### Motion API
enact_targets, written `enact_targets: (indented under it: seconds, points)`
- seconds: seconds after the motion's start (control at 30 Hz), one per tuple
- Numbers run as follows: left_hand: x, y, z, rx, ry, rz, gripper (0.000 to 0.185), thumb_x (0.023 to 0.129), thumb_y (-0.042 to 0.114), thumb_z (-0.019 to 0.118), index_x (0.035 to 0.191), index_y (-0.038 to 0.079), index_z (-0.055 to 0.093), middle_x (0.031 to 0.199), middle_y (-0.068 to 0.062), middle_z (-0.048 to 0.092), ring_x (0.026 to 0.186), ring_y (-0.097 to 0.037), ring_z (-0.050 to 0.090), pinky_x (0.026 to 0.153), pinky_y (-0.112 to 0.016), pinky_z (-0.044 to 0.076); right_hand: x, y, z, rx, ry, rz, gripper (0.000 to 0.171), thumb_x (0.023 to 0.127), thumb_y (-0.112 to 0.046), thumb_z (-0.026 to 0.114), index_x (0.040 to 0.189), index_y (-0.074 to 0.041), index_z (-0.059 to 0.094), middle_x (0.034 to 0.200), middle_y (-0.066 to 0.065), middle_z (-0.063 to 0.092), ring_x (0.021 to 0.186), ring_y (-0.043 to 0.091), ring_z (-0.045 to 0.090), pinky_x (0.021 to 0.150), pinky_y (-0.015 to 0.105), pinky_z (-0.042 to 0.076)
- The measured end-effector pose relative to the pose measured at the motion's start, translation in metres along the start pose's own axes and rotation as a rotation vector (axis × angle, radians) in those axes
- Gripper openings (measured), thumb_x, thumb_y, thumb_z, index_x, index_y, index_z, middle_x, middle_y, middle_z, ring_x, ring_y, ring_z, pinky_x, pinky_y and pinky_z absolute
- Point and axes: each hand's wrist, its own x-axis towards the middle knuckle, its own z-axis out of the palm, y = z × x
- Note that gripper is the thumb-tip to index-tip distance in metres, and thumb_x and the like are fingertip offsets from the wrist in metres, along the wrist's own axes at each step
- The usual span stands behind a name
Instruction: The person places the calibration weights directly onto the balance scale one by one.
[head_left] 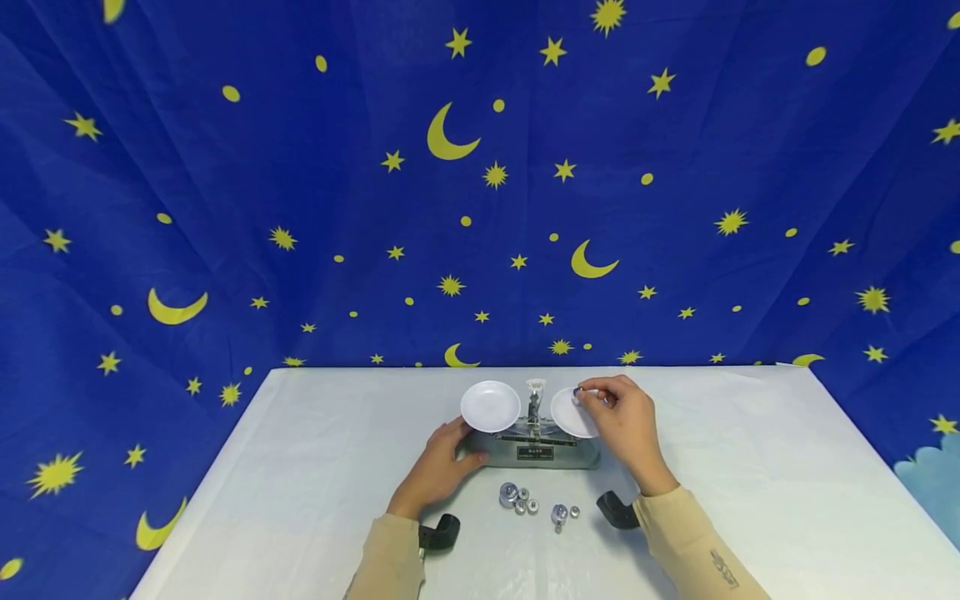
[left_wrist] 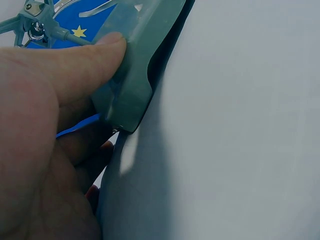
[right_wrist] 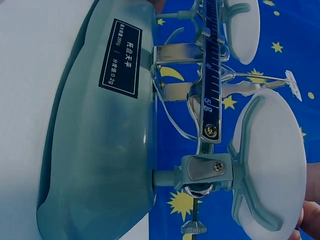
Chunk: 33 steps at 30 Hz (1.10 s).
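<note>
On the left, the left hand (head_left: 435, 475) is grasping the left end of a grey-green balance (head_left: 504, 452), its thumb (left_wrist: 107, 52) lying over the body and its fingers wrapping behind, while a black fitting (head_left: 441, 533) is jutting out beside the wrist. The white left pan (head_left: 491, 407) is sitting above that end, showing nothing on it. Moving rightward, one larger metal weight (head_left: 508, 495) and three smaller ones are clustering on the near side of the balance, and farther right another larger weight (head_left: 559, 513) is lying with two little ones. The right hand (head_left: 628, 423) is reaching over the right pan (head_left: 572, 417), covering its right part; its fingers are pinching a small object (head_left: 577, 395), too tiny to identify, and whether that is touching the pan cannot be told. A second black fitting (head_left: 617, 510) is standing out near the right wrist. The balance is standing upright in the middle, its long axis running left to right and its dark nameplate (head_left: 535, 453) facing near. Everything is resting on a white-covered desk (head_left: 262, 500), and blue cloth (head_left: 360, 208) with yellow moons and stars is hanging along the far, left and right sides.
</note>
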Motion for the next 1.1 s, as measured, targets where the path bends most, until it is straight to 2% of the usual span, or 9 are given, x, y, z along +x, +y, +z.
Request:
enact_targets:
  seconds: [0.33, 0.6, 0.9, 1.1]
  points:
    - [0.0, 0.001, 0.0, -0.001, -0.015, -0.029, 0.063, 0.093, 0.024, 0.071, 0.148, 0.002, 0.047, 0.156, -0.013, 0.043, 0.146, -0.033, 0.034, 0.124, -0.053, 0.014, 0.001, 0.001, 0.0, -0.012, -0.036, 0.02, 0.012, 0.086, -0.011, 0.077, 0.096, -0.003, 0.078, 0.08, 0.007, 0.059, 0.073, 0.02, 0.049, 0.062, 0.027, 0.039]
    - [0.0, 0.002, -0.001, -0.003, -0.01, -0.02, 0.063, 0.094, 0.023, 0.071, 0.148, 0.002, 0.047, 0.155, -0.013, 0.043, 0.146, -0.033, 0.035, 0.124, -0.053, 0.014, 0.001, 0.001, -0.003, 0.0, -0.05, 0.017, 0.016, 0.086, -0.011, 0.077, 0.1, -0.003, 0.077, 0.081, 0.007, 0.058, 0.074, 0.02, 0.049, 0.062, 0.025, 0.04]
    - [0.001, 0.001, -0.001, 0.008, -0.013, -0.011, 0.064, 0.093, 0.023, 0.071, 0.149, 0.003, 0.047, 0.155, -0.013, 0.043, 0.146, -0.032, 0.035, 0.124, -0.053, 0.014, 0.0, 0.0, -0.011, 0.013, -0.027, -0.03, 0.018, 0.083, -0.009, 0.079, 0.1, -0.003, 0.077, 0.079, 0.005, 0.056, 0.07, 0.018, 0.048, 0.059, 0.024, 0.037]
    - [0.0, 0.0, 0.0, 0.008, -0.018, -0.013, 0.064, 0.094, 0.024, 0.071, 0.148, 0.002, 0.047, 0.155, -0.014, 0.043, 0.146, -0.033, 0.035, 0.124, -0.053, 0.014, -0.007, -0.003, -0.017, 0.058, -0.053, 0.01, 0.018, 0.085, -0.011, 0.079, 0.102, -0.004, 0.076, 0.08, 0.005, 0.054, 0.07, 0.017, 0.046, 0.057, 0.022, 0.036]
